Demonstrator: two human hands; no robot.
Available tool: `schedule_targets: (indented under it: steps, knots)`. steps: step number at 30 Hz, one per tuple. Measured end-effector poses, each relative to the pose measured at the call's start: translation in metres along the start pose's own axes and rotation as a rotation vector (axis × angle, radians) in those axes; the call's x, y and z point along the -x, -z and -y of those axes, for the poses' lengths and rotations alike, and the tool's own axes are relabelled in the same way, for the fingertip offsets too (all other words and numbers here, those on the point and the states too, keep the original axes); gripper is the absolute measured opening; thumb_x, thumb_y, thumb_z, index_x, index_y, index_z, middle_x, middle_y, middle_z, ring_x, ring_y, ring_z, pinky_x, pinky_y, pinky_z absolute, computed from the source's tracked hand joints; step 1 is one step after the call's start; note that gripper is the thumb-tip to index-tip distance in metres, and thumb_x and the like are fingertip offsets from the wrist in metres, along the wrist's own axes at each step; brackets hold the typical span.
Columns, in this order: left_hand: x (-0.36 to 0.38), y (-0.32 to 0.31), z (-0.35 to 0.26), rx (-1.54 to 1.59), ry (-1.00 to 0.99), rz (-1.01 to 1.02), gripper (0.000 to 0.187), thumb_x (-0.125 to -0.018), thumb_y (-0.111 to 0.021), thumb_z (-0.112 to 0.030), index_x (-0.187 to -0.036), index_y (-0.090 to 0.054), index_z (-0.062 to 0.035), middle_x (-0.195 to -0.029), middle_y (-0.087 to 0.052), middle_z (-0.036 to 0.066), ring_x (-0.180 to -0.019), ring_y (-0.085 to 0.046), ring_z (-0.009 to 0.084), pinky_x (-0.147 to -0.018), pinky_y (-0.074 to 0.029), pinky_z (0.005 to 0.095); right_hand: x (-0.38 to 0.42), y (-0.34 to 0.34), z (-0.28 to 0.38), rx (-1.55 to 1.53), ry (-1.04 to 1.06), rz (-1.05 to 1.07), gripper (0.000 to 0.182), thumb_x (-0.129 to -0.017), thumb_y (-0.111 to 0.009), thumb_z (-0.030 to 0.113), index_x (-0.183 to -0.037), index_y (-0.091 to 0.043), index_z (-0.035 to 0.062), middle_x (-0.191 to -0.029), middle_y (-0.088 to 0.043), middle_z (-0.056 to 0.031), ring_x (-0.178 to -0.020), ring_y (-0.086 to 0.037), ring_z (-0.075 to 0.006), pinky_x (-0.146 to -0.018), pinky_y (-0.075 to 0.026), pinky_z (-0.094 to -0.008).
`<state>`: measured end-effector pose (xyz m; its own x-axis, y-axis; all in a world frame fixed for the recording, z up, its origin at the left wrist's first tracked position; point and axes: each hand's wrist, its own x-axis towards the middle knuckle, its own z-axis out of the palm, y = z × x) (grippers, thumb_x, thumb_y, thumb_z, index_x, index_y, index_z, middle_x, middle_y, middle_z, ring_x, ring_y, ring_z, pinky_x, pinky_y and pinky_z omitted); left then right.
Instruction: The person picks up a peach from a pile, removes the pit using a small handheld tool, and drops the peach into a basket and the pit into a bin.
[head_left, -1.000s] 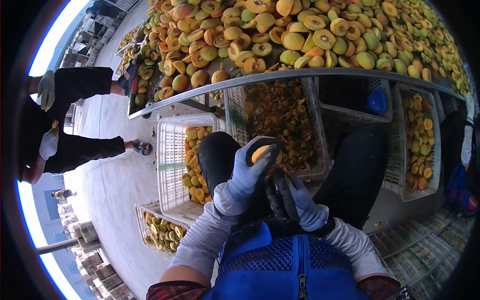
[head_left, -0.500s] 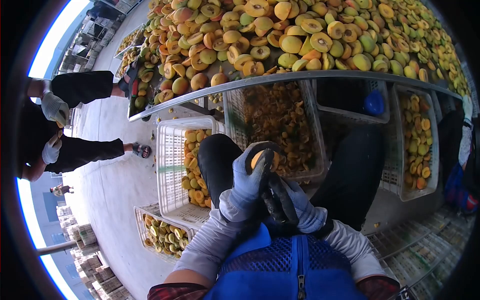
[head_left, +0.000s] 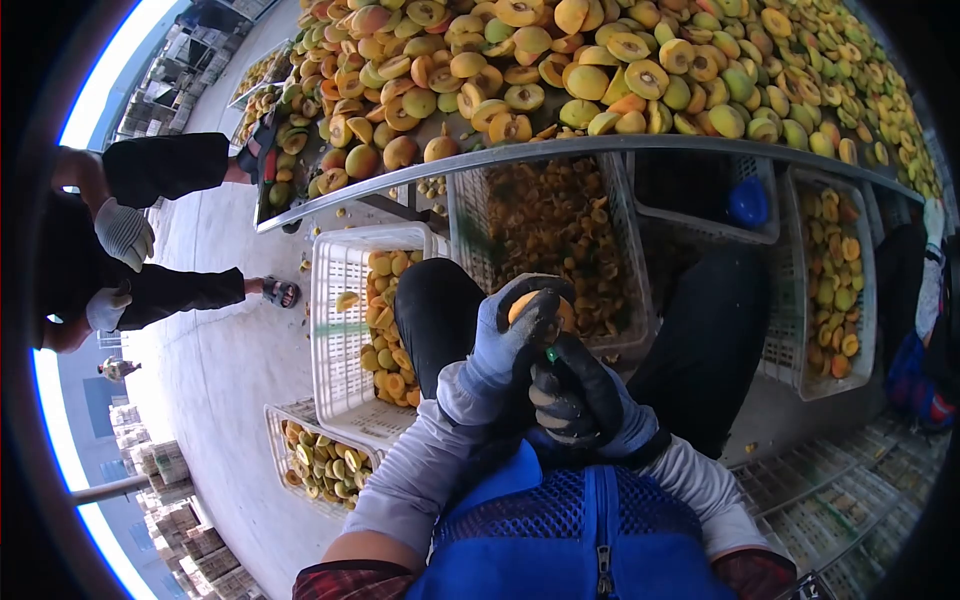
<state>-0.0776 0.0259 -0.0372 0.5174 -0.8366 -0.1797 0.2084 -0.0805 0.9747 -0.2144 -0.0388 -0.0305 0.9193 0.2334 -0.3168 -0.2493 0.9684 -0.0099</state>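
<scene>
My left hand point(head_left: 505, 335), in a grey-blue glove with dark palm and fingers, is closed around an orange-yellow peach point(head_left: 532, 306). Only part of the fruit shows between the fingers. Just below and to the right, my right hand point(head_left: 580, 395), gloved the same way, is curled into a fist close to the left fingers. A small green tip point(head_left: 551, 354) shows at its thumb; the rest of that item is hidden in the grip. Both hands are above my lap, between my knees.
Halved peaches cover a metal-edged table point(head_left: 600, 146) ahead. Beneath it stand a crate of brownish scraps point(head_left: 560, 240) and a crate with a blue object point(head_left: 747, 205). White crates of peaches point(head_left: 335, 350) flank my knees. A co-worker's gloved hand point(head_left: 125, 235) is at left.
My right hand has turned into a fist, and the green tip has come into view. A peach piece now appears against the left crate's wall. The co-worker's hands at left have shifted.
</scene>
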Motion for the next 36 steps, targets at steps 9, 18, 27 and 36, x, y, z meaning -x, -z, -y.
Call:
schedule_targets:
  steps: [9,18,27,36]
  knots:
    - [0.007,-0.013,-0.010,0.182,0.078,0.006,0.036,-0.089,-0.046,-0.031,-0.099,-0.059,0.0015,-0.076,-0.062,0.005,-0.064,-0.054,0.0088,-0.059,-0.042,0.0202,-0.005,0.015,-0.007,-0.205,-0.075,0.207,0.044,-0.092,-0.038,0.053,-0.082,-0.050,0.0115,-0.054,-0.037,0.0028,-0.038,-0.033,-0.0073,-0.033,-0.027,-0.0210]
    - [0.036,-0.014,0.036,0.351,-0.026,-0.270,0.028,-0.090,-0.050,-0.023,-0.101,-0.059,0.0016,-0.084,-0.061,0.006,-0.079,-0.057,0.0127,-0.071,-0.045,0.0259,-0.016,0.015,-0.006,-0.202,-0.048,0.664,0.045,-0.092,-0.036,0.053,-0.089,-0.051,0.0106,-0.056,-0.039,0.0024,-0.040,-0.037,-0.0091,-0.034,-0.029,-0.0217]
    - [0.022,0.208,-0.015,-1.554,0.375,-0.526,0.062,-0.072,-0.068,-0.049,-0.115,-0.055,-0.0076,-0.102,-0.060,0.017,-0.095,-0.060,0.0337,-0.082,-0.046,0.0418,-0.027,0.049,0.007,-0.281,0.037,0.192,0.044,-0.091,-0.042,0.050,-0.094,-0.055,0.0087,-0.062,-0.040,0.0032,-0.046,-0.036,-0.0063,-0.038,-0.030,-0.0197]
    - [-0.201,0.120,-0.061,-1.791,0.173,-0.220,0.056,-0.074,-0.062,-0.056,-0.098,-0.063,-0.0051,-0.091,-0.065,0.014,-0.088,-0.062,0.0294,-0.077,-0.047,0.0387,-0.040,0.042,0.032,-0.168,0.095,-0.300,0.037,-0.090,-0.050,0.046,-0.093,-0.055,0.0103,-0.054,-0.036,0.0057,-0.039,-0.031,-0.0049,-0.036,-0.025,-0.0200]
